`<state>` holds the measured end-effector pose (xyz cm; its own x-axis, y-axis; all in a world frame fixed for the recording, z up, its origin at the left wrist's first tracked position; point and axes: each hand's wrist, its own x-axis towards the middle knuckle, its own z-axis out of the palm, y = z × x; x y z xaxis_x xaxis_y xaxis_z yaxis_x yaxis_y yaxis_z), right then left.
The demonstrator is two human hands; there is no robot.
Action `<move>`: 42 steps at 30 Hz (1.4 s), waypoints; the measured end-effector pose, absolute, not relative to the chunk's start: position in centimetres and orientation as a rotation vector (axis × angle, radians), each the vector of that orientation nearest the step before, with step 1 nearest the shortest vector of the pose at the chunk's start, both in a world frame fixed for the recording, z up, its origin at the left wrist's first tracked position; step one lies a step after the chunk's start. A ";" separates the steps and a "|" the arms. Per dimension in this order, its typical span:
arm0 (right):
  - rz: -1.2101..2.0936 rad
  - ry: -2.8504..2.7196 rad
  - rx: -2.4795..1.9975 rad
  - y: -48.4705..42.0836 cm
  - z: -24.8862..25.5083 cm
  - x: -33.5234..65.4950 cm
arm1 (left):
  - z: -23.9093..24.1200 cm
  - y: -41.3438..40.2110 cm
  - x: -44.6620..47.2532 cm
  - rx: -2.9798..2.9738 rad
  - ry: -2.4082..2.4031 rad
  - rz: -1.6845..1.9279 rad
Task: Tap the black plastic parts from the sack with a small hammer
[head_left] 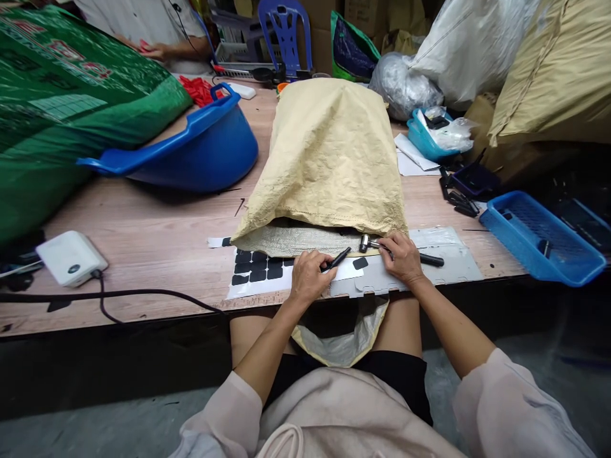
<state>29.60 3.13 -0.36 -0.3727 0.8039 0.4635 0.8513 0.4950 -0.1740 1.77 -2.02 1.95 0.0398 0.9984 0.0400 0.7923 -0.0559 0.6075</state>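
My left hand (309,273) is closed around a slim black handle-like piece (340,257), its narrow end pointing up and right. In my right hand (403,257), a small hammer (365,243) is gripped by its shaft; its metal head points left and its black grip sticks out to the right. Both hands are at the table's front edge, before the open mouth of a large tan woven sack (334,152). Under the left hand's side lies a white sheet with black rounded stickers (258,275). One loose black sticker (360,263) sits between the hands.
A blue basin (200,152) and green sack (71,108) stand on the left, near a white box (71,257) with a cable. At right are a blue basket (544,238), black pieces (461,200) and a turquoise bowl (432,137). Another person (147,32) sits across the table.
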 end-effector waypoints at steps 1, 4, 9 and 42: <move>-0.127 -2.253 -1.359 3.1 -0.4 29.6 | 2.0 -2.0 1.7 1.910 1.797 0.653; -0.103 -2.256 -1.373 3.1 -0.4 29.6 | 2.1 -1.4 0.9 1.896 1.752 0.705; -0.076 -2.249 -1.389 3.1 -0.3 29.6 | 2.7 0.1 -0.8 1.977 1.569 0.811; -0.037 -2.254 -1.438 3.5 -0.6 29.8 | 0.5 -1.6 1.7 2.090 1.507 0.652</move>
